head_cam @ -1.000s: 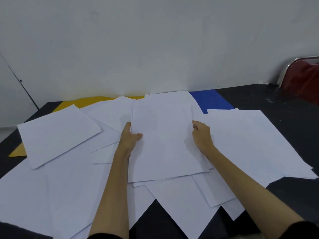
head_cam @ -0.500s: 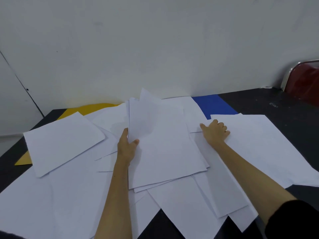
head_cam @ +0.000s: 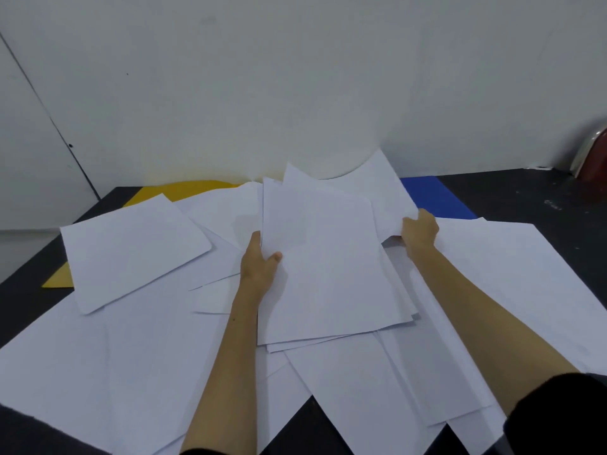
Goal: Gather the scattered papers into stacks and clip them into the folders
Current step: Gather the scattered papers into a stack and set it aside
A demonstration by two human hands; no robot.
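Left hand grips a small central stack; right hand lifts a far sheet, seemingly to add it. Loose papers cover the table; yellow folder and blue folder lie far.

Plain office-like room, bare white wall beyond the hands, dark worktop strewn with white papers, yellow folder and blue folder at its far edge, red chair far right.
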